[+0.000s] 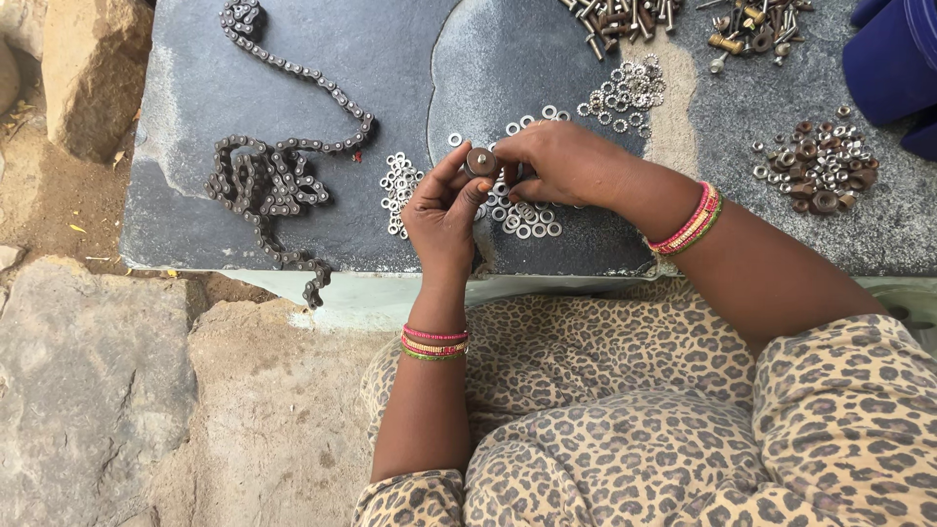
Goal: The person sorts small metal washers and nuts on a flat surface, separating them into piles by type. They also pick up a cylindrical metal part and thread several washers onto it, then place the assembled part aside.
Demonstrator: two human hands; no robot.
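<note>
Just above centre frame, the left hand (441,210) pinches a small round dark part (480,161) between thumb and fingertips, its flat face turned up toward the camera. The right hand (556,161) closes in from the right, fingers curled against the part's edge, over loose silver washers (525,217). A roller chain (268,181) lies left on the dark slab (410,59); rusty nuts (820,168) sit well right

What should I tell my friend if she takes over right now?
Left hand: pinches a small round brown part with a bolt through it.
Right hand: fingers closed on the same part from the other side.
Loose silver washers lie under the hands on the dark slab; the chain lies to the left, rusty nuts to the right.
Done: bolt sits in part.
Left: cannot tell.
</note>
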